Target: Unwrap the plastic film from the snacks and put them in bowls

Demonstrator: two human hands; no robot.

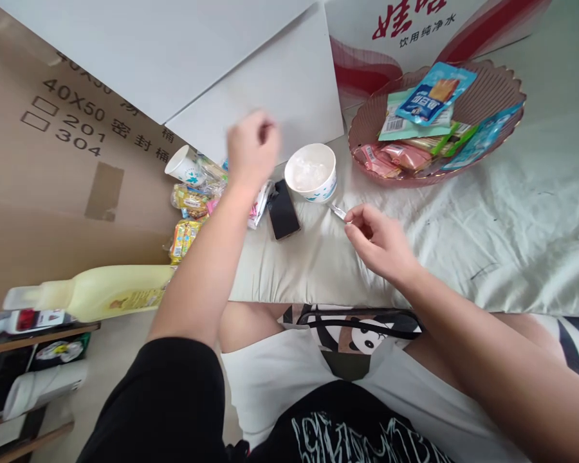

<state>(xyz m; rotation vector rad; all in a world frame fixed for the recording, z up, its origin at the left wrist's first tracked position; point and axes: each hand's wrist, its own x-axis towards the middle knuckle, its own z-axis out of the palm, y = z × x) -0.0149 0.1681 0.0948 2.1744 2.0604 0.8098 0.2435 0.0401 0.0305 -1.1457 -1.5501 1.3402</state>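
My left hand (pixel 253 149) is raised above the left part of the cloth, closed and slightly blurred, with its fingers turned away from view. Whatever it may hold is hidden. Between the thumb and fingers of my right hand (pixel 381 243) is a small silvery strip (pixel 338 211), its tip near the base of a white paper bowl (pixel 311 172). Something pale and translucent lies inside the bowl. A black phone (pixel 284 212) lies flat just left of the bowl, below my left hand.
A pink scalloped bowl (pixel 504 80) holds several snack packets at the right. White boxes (pixel 270 90) stand behind. On the left are a paper cup (pixel 183 166), wrapped snacks (pixel 186 236), a yellow bottle (pixel 120 289) and a large cardboard box (pixel 53 186).
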